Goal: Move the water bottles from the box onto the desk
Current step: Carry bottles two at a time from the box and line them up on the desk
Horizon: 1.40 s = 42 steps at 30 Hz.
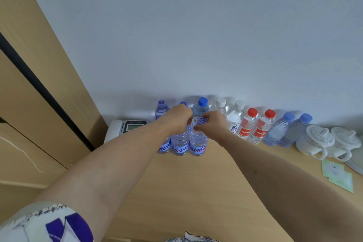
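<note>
Against the far wall, on the wooden desk point(196, 186), I see both of my hands reaching into a cluster of blue-labelled water bottles. My left hand point(179, 117) is curled down over the top of the middle front bottle point(179, 146), fingers wrapped round its neck so the cap is hidden. My right hand point(213, 124) pinches the neck of the right front bottle point(198, 145), whose purple cap shows just left of my fingers. Both bottles stand upright on the desk, touching each other. A third front bottle point(164, 147) stands just left of them, mostly covered by my left wrist.

Behind my hands stand more bottles: two purple-capped ones point(161, 107), a taller blue-capped bottle point(201, 107), then to the right two white-capped bottles point(234, 118), two red-capped bottles point(253, 125) and two tinted blue bottles point(284, 129). Farther right sit two white lidded cups point(318, 141), with green cards point(336, 176) nearer me. A telephone point(125, 126) lies left of the cluster, partly hidden by my left forearm. I cannot make out the box anywhere. How many purple-capped bottles stand behind my hands I cannot tell.
</note>
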Available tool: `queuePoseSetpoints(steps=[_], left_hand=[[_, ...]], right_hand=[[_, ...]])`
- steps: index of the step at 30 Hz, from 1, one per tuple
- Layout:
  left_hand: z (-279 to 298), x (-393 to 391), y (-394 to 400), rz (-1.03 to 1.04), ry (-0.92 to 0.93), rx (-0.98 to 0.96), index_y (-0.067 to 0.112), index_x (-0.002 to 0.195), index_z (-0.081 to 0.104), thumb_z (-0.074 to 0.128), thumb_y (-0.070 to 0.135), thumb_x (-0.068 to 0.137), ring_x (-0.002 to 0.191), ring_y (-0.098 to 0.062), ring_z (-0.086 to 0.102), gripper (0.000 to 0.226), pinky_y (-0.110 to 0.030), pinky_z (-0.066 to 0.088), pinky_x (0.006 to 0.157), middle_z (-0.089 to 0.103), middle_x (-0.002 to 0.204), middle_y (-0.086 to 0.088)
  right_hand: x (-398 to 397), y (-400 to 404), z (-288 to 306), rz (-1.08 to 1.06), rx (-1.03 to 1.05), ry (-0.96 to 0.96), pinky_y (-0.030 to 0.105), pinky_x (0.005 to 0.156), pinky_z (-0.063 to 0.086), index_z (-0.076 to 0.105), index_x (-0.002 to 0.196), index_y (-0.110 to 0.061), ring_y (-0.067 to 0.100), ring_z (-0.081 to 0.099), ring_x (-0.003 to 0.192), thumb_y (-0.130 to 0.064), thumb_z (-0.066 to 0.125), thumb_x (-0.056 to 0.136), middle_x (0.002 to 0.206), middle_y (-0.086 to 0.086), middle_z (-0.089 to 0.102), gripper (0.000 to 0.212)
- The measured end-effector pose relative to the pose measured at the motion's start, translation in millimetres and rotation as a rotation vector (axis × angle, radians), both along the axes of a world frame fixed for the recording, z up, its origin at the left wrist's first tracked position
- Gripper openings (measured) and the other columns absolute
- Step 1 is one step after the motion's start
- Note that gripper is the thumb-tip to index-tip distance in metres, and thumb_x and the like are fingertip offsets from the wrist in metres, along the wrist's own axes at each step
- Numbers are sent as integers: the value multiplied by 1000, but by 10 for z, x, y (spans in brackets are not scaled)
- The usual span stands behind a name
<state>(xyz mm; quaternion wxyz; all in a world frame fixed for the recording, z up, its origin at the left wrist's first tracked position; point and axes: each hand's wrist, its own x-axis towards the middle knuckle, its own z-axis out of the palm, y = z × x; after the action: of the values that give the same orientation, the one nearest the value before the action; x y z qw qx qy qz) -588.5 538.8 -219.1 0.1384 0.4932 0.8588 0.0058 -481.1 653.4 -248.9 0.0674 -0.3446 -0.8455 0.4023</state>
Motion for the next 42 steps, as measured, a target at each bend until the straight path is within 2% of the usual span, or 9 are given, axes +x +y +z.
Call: queuePoseSetpoints(steps=[4,7,10,12,14,20,33,39,42], left_hand=[[-9,-58,-19,18,3,0,7,118,72,60,-6,88,107,-33,65,35,-37,54,87,69,118,-15],[-12,-80,-30,49,-12,-38,12,121,69,70,-1,85,107,-32,64,39,-31,48,77,66,120,-14],[-13,-95,-47,68,-66,-104,13,122,67,92,10,70,106,-29,63,58,-30,45,73,66,116,-9],[-17,-110,-42,74,-61,-87,13,119,70,94,14,67,106,-28,65,58,-31,50,77,68,114,-8],[-25,-112,-36,82,-41,-62,12,116,72,93,12,68,104,-29,66,53,-34,53,81,70,112,-9],[-35,-83,-46,89,-19,-40,8,109,75,93,7,66,96,-30,68,47,-35,57,78,71,104,-12],[-99,11,-155,84,34,58,2,111,69,74,1,84,98,-36,67,28,-35,47,70,69,109,-19],[-104,60,-220,51,76,75,1,110,64,66,2,89,102,-38,66,22,-35,42,68,66,111,-21],[-46,91,-223,50,80,117,7,105,60,62,3,87,102,-37,64,18,-37,42,67,63,111,-17]], right_hand=[[-43,45,55,69,-36,-9,41,78,54,73,99,1,26,58,86,1,83,70,90,16,66,31],[-53,59,92,98,-1,-54,43,87,56,73,106,-3,30,64,95,-9,89,70,97,14,68,39],[-78,-2,114,99,140,-117,41,69,51,67,88,-2,29,58,80,-32,91,72,78,11,59,41],[-88,-29,122,45,164,-134,30,52,34,49,68,-11,23,48,69,-30,90,72,66,2,46,45],[-98,-33,127,20,145,-140,28,51,30,43,65,-13,20,44,64,-24,90,70,65,1,43,48],[-43,-4,73,46,112,-121,34,65,43,69,97,5,21,50,72,-17,91,68,78,8,57,42],[97,-141,35,60,118,-69,32,70,42,60,101,-7,23,52,81,-21,83,81,89,5,58,34],[195,-216,55,13,68,-25,34,90,49,57,137,-12,27,61,110,-22,79,85,121,8,66,57],[299,-241,63,-2,85,-33,30,82,44,54,142,-15,24,61,109,-24,77,85,124,9,67,62]])
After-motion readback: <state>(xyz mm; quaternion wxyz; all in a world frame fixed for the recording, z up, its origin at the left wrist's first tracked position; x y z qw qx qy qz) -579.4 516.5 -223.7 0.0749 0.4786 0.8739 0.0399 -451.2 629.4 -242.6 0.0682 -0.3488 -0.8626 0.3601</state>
